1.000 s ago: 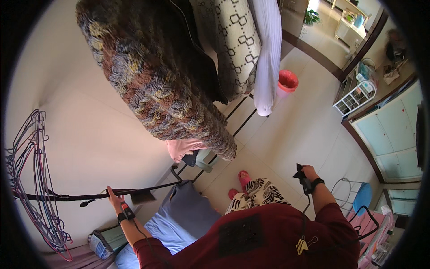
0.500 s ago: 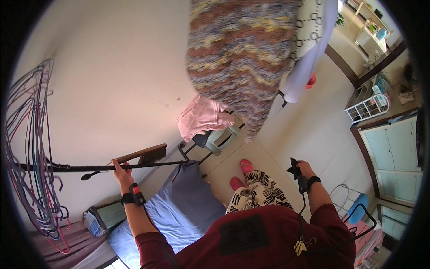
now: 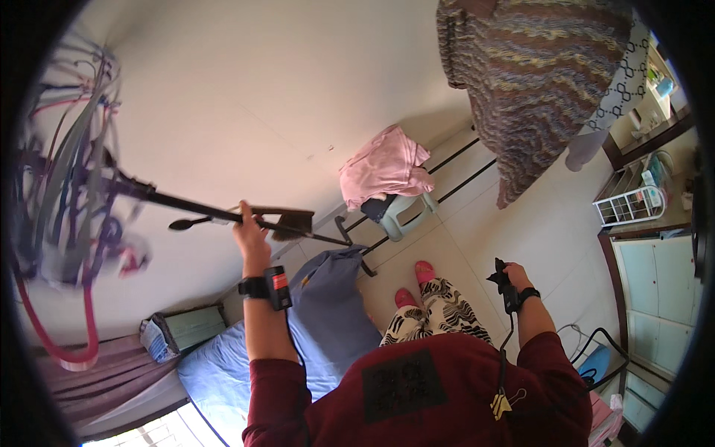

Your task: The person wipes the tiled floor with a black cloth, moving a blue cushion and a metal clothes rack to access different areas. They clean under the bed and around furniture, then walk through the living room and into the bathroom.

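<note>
At the left, the bunch of hangers (image 3: 73, 182) is smeared by blur and runs into the dark rim, hiding the far end of the black pole (image 3: 186, 202); whether the left hand (image 3: 252, 240) on it also touches the partly covered brush (image 3: 299, 221) cannot be told. The black object (image 3: 500, 273) in the right hand (image 3: 516, 276) is too small to identify. The top edge crops the knitted garment (image 3: 547, 82), which overlaps the patterned cloth (image 3: 625, 86), while pink fabric (image 3: 387, 167) hides the stool's (image 3: 402, 220) seat.
</note>
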The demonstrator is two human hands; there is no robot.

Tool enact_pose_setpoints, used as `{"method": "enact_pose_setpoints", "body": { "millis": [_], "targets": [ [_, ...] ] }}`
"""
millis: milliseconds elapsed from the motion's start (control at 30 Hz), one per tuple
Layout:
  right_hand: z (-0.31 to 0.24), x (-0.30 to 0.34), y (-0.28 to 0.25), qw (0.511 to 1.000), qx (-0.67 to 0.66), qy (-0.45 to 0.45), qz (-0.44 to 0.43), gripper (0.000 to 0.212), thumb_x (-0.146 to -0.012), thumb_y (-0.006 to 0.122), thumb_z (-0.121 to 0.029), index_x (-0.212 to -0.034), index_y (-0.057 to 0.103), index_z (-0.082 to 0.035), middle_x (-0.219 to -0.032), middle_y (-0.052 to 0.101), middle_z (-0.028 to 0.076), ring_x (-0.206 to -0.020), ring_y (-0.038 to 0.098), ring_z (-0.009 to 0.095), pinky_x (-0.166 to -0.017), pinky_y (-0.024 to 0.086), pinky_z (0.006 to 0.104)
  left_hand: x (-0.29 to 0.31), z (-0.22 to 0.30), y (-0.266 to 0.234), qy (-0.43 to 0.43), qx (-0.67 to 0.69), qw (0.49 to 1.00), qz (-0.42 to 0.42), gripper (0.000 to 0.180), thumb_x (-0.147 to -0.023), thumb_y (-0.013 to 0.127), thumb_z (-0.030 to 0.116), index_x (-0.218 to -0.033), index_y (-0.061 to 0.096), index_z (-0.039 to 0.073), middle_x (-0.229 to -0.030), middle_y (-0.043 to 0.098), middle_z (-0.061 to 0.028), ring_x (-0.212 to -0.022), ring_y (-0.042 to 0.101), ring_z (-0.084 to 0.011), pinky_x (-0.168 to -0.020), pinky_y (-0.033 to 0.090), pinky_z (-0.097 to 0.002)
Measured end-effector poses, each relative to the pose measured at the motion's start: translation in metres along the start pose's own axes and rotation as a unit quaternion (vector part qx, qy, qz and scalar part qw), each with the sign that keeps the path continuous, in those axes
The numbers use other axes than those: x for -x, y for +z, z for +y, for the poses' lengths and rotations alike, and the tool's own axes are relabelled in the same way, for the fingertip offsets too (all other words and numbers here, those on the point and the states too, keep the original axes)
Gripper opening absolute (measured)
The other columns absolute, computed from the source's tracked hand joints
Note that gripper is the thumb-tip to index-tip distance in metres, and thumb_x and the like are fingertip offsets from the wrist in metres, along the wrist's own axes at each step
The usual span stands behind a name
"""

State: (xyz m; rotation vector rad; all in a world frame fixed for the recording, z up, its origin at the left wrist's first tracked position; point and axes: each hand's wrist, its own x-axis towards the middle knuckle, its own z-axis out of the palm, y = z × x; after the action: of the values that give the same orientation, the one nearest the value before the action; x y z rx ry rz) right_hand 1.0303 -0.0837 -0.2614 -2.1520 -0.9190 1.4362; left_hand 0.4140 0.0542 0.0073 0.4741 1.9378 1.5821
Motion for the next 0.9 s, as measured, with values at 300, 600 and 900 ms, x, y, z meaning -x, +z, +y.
{"method": "enact_pose_setpoints", "body": {
  "millis": [300,600,900],
  "targets": [
    [0.021,0.008,0.050,0.995,-0.087,0.041,-0.019,0.036,-0.073,0.055,-0.010,-0.108,0.061,-0.001,-0.091,0.064,0.013,-0.078,0.061,0.024,-0.067,0.051,0.0355,0.021,0.009,0.013,0.026,0.074,0.996,-0.046,0.034,-0.087,0.060,0.035,-0.070,0.051,0.007,-0.060,0.042,0.0038,-0.052,0.036,-0.0061,-0.045,0.029,-0.0256],
    [-0.007,0.033,0.097,0.993,-0.066,-0.008,-0.093,0.034,-0.073,0.053,-0.005,-0.106,0.059,0.004,-0.090,0.064,0.014,-0.073,0.062,0.022,-0.063,0.051,0.0329,0.011,-0.008,0.020,0.062,0.039,0.996,-0.060,0.037,-0.086,0.061,0.035,-0.068,0.053,0.004,-0.057,0.042,0.0025,-0.054,0.035,-0.0089,-0.048,0.032,-0.0302],
    [-0.065,0.058,0.106,0.994,-0.088,0.018,-0.058,0.033,-0.073,0.055,-0.004,-0.106,0.060,0.000,-0.093,0.063,0.011,-0.082,0.060,0.022,-0.072,0.049,0.0325,0.009,-0.007,0.020,0.011,0.059,0.993,-0.103,0.033,-0.087,0.062,0.032,-0.078,0.055,0.001,-0.069,0.047,0.0015,-0.064,0.039,-0.0097,-0.057,0.037,-0.0295]
  ]
}}
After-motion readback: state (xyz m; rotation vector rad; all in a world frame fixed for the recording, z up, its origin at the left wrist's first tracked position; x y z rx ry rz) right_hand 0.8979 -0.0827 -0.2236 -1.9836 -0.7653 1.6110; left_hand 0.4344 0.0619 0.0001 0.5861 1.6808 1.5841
